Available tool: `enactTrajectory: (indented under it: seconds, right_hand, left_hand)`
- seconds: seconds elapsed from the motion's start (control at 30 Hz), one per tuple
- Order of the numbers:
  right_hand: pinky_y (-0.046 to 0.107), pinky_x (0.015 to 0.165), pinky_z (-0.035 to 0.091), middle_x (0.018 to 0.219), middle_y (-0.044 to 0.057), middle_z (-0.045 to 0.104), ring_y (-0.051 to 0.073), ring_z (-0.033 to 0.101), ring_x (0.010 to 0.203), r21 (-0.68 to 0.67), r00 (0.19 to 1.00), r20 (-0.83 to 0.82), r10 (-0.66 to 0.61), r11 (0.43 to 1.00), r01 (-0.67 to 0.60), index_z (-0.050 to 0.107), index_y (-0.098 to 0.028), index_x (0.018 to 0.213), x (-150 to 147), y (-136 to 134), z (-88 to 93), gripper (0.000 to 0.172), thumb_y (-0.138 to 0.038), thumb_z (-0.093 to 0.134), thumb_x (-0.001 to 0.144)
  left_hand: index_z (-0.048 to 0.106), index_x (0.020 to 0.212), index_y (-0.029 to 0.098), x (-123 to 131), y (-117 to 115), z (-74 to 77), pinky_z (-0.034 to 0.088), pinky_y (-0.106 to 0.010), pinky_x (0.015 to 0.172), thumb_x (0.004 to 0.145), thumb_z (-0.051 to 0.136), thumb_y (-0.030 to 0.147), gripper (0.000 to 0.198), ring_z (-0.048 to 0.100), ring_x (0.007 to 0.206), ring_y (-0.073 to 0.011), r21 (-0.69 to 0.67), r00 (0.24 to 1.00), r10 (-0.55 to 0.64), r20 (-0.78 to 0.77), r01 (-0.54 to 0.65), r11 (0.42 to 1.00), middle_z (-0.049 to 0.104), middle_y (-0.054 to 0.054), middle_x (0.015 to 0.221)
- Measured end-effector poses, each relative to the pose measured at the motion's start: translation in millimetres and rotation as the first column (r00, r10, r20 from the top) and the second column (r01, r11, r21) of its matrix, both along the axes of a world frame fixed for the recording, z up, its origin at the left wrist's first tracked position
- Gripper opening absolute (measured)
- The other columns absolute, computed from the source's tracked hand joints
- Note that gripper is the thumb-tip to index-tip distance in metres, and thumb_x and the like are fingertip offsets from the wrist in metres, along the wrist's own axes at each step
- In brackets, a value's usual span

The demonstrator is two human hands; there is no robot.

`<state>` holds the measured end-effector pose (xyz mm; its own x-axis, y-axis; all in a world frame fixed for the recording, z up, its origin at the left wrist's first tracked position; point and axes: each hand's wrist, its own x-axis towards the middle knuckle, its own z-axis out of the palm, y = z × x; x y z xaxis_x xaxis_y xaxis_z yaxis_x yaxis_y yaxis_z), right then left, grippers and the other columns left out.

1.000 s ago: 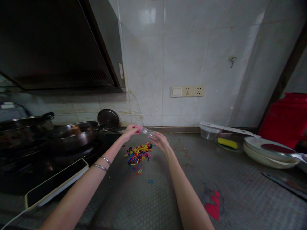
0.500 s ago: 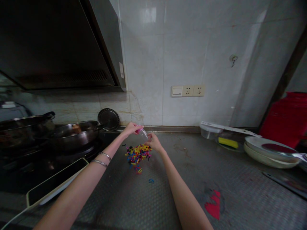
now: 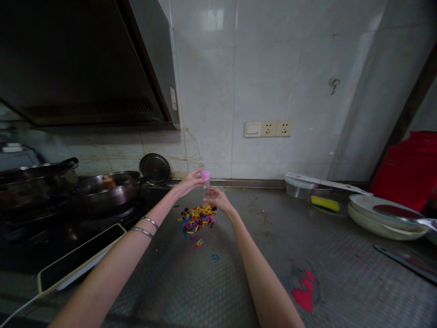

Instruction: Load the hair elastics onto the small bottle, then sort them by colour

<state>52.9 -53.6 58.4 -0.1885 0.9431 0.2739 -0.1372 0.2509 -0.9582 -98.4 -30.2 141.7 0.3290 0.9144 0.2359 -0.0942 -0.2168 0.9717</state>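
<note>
A small clear plastic bottle (image 3: 205, 187) with a pink cap (image 3: 205, 175) stands nearly upright between my hands, just behind a heap of colourful small rubber bands (image 3: 196, 218). My left hand (image 3: 190, 182) is closed on the bottle's top, its fingers at the pink cap. Lower down, my right hand (image 3: 219, 200) has its fingers around the clear body from the right. The bottle's base is partly hidden, and I cannot tell whether it touches the counter. A few blue bands (image 3: 215, 257) lie apart from the heap, nearer to me.
A phone-like device (image 3: 82, 259) with a white cable lies at left, before the stove pans (image 3: 105, 193). At right are a plastic tub (image 3: 298, 187), a yellow sponge (image 3: 324, 203), stacked plates (image 3: 382, 218) and a red container (image 3: 404, 171). A red heart sticker (image 3: 303, 294) marks the counter.
The bottle has turned from tilted to nearly upright, its pink cap now at the top. My left hand has moved slightly up and to the right; the heap looks the same.
</note>
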Motion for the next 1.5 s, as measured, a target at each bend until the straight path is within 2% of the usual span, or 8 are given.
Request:
enactTrajectory:
  seconds: [0.17,0.3,0.43,0.53,0.63,0.77,1.13,1.5]
  right_hand:
    - [0.025,0.060,0.049,0.087,0.003,0.063,0.012,0.059,0.067,-0.006,1.000,-0.008,-0.019,1.000,0.018,0.056,-0.017,0.096,2,6,-5.6,0.054,-0.022,0.076,0.046]
    - [0.028,0.060,0.049,0.086,0.004,0.062,0.013,0.059,0.065,0.010,0.994,0.037,-0.103,0.995,0.103,0.056,-0.016,0.097,4,16,-16.5,0.056,-0.021,0.076,0.045]
    - [0.030,0.064,0.048,0.091,0.005,0.061,0.014,0.058,0.068,0.083,0.963,0.134,-0.232,0.971,0.223,0.054,-0.015,0.100,0,24,-23.8,0.056,-0.020,0.073,0.048]
    - [0.029,0.068,0.047,0.093,0.006,0.061,0.014,0.057,0.072,0.149,0.929,0.231,-0.289,0.954,0.259,0.053,-0.016,0.099,-9,32,-22.1,0.053,-0.021,0.072,0.050]
    - [0.030,0.070,0.045,0.094,0.005,0.061,0.014,0.056,0.073,0.204,0.891,0.324,-0.318,0.943,0.262,0.052,-0.017,0.098,-21,44,-16.3,0.049,-0.023,0.070,0.053]
    - [0.030,0.073,0.044,0.096,0.004,0.061,0.015,0.056,0.077,0.229,0.844,0.422,-0.330,0.940,0.253,0.050,-0.019,0.097,-37,64,-13.2,0.047,-0.024,0.070,0.055]
    - [0.032,0.079,0.040,0.092,0.006,0.060,0.021,0.055,0.092,0.242,0.832,0.449,-0.326,0.941,0.238,0.051,-0.019,0.085,-62,105,-37.1,0.038,-0.021,0.072,0.054]
    - [0.032,0.082,0.040,0.100,0.008,0.060,0.021,0.054,0.096,0.270,0.801,0.507,-0.317,0.942,0.202,0.052,-0.018,0.097,-71,110,-45.6,0.044,-0.017,0.068,0.057]
  left_hand:
    - [0.045,0.119,0.015,-6,-8,-16.7,0.048,-0.031,0.077,0.064,0.067,0.011,0.059,0.063,0.082,-0.0174,-0.096,0.991,0.015,0.136,-0.002,0.995,0.064,-0.012,0.096]
    - [0.046,0.116,0.015,-20,-17,-51.6,0.049,-0.029,0.072,0.065,0.064,0.014,0.054,0.063,0.084,-0.0184,-0.177,0.956,0.211,0.204,-0.175,0.968,0.064,-0.014,0.101]
    - [0.052,0.107,0.014,-39,-25,-89.0,0.048,-0.025,0.067,0.063,0.061,0.012,0.045,0.064,0.081,-0.0173,-0.243,0.888,0.436,0.147,-0.395,0.886,0.065,-0.012,0.095]
    - [0.057,0.099,0.015,-53,-26,-104.1,0.048,-0.024,0.065,0.062,0.059,0.011,0.037,0.064,0.079,-0.0163,-0.247,0.827,0.536,0.169,-0.491,0.835,0.066,-0.009,0.090]
    - [0.059,0.092,0.015,-64,-26,-106.6,0.049,-0.025,0.064,0.062,0.055,0.010,0.031,0.064,0.076,-0.0158,-0.249,0.777,0.591,0.217,-0.541,0.803,0.066,-0.007,0.084]
    - [0.060,0.087,0.014,-69,-29,-101.1,0.050,-0.026,0.063,0.062,0.052,0.008,0.027,0.064,0.072,-0.0157,-0.258,0.736,0.630,0.248,-0.576,0.775,0.065,-0.007,0.079]
    - [0.061,0.083,0.014,-75,-30,-101.1,0.049,-0.026,0.061,0.059,0.052,0.011,0.025,0.063,0.069,-0.0153,-0.260,0.686,0.693,0.221,-0.644,0.720,0.065,-0.006,0.074]
    - [0.061,0.082,0.014,-79,-26,-108.2,0.048,-0.024,0.059,0.058,0.053,0.015,0.025,0.062,0.066,-0.0143,-0.252,0.670,0.714,0.203,-0.669,0.699,0.064,-0.005,0.073]
